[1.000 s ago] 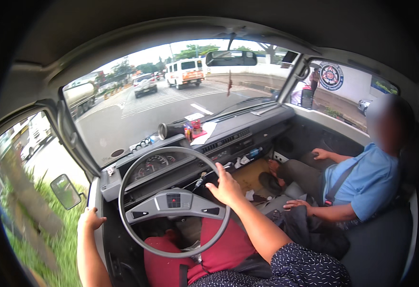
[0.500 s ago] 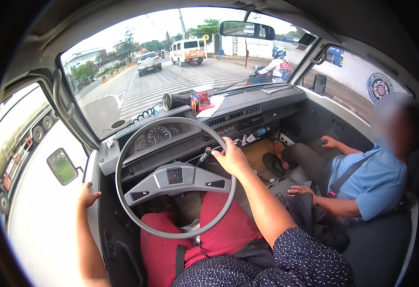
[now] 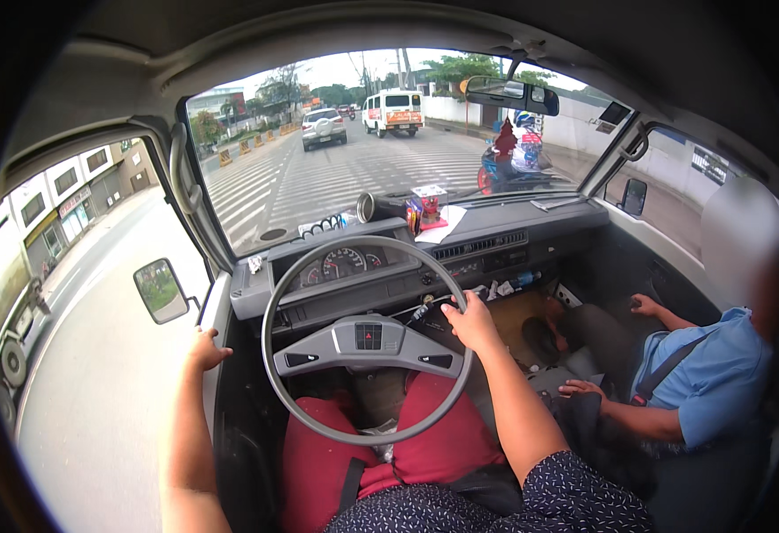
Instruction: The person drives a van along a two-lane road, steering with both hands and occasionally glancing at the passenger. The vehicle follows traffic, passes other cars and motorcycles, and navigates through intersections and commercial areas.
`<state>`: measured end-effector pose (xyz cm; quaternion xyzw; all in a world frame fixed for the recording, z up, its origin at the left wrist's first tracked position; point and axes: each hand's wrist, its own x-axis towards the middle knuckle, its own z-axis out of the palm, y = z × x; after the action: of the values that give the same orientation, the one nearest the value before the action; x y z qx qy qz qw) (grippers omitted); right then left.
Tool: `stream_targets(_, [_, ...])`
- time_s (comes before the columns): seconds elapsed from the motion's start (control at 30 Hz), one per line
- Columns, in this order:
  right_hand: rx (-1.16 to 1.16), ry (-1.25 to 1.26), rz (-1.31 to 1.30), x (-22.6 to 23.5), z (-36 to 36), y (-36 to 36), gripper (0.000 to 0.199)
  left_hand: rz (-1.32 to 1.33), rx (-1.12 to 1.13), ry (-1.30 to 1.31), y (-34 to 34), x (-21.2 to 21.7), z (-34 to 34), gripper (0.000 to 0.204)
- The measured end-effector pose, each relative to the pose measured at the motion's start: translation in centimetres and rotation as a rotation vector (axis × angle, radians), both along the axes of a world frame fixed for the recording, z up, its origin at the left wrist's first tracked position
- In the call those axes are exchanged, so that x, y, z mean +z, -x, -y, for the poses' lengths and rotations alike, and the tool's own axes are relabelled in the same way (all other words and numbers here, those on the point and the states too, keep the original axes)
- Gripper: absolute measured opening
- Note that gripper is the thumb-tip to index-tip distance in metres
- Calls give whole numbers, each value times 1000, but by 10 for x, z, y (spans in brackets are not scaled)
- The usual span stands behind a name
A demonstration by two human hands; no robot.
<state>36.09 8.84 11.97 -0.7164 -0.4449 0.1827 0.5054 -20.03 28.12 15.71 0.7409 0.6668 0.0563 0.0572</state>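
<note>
My right hand (image 3: 472,322) is closed round the upper right rim of a large grey steering wheel (image 3: 270,342), its thumb toward the inside. The other arm reaches out along the driver's door, and my left hand (image 3: 206,348) rests at the window sill, thumb apart from the fingers and nothing held in it. Part of its fingers is hard to make out against the bright road. Behind the wheel sits the instrument cluster (image 3: 343,263), with a stalk (image 3: 422,311) beside the column.
A passenger in a blue shirt (image 3: 705,377) sits at right, belted. On the dashboard (image 3: 487,233) lie a dark cylinder (image 3: 381,207), small packets and paper. Ahead are a silver car (image 3: 323,131), a white van (image 3: 393,114) and a motorcycle (image 3: 499,173); a truck (image 3: 15,342) is at left.
The view has swung left, so the cab appears farther right. Outside, the truck has slid back and the motorcycle shows more fully. Both hands keep their places.
</note>
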Motion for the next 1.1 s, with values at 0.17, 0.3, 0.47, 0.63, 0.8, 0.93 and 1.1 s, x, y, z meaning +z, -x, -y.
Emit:
stream_targets(0.17, [12, 24, 54, 3, -16, -5, 32, -208, 26, 159, -29, 26, 15, 88])
stream_targets(0.3, [43, -11, 159, 13, -25, -8, 28, -296, 39, 59, -30, 30, 23, 81])
stream_targets(0.47, [8, 214, 303, 50, -30, -2, 46, -167, 40, 45, -19, 29, 10, 86])
stream_targets(0.63, [16, 215, 302, 62, -37, 0, 48, -3, 158, 41, -10, 30, -5, 81])
stream_targets(0.8, [35, 154, 194, 42, -42, -8, 51, -123, 115, 65, -13, 29, 2, 86])
stream_targets(0.93, [25, 172, 142, 32, -41, -12, 52, -149, 113, 42, -17, 29, 7, 87])
stream_targets(1.1, [37, 122, 60, 35, -31, -5, 45, -155, 73, 10, -16, 22, 5, 87])
